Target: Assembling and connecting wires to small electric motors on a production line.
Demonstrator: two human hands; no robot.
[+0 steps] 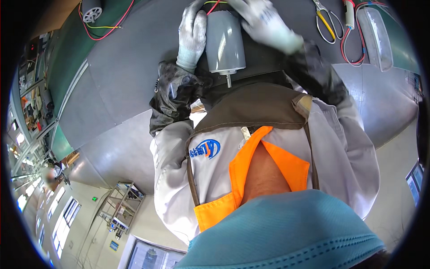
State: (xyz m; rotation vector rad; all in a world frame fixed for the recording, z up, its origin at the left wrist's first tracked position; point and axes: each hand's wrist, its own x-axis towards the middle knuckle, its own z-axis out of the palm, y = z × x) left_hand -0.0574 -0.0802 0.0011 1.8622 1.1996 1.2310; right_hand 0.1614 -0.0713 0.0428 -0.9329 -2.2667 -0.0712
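Note:
A grey cylindrical motor (225, 42) lies on the dark work surface, its thin shaft pointing toward me. Red and yellow-green wires (217, 5) come off its far end. My left hand (193, 33), in a white glove, rests along the motor's left side with its fingers bent toward the wires. From the right, my right hand (268, 27), gloved too, reaches to the far end of the motor with its fingers curled. The upper picture edge cuts off part of both hands' fingertips, so what they pinch cannot be made out.
Another dark motor (92, 10) with red and yellow-green wires lies at the far left. On the right are yellow-handled scissors (326, 24), a white-and-red tool (349, 15) with red and grey wires (351, 58), and a long translucent tray (376, 40).

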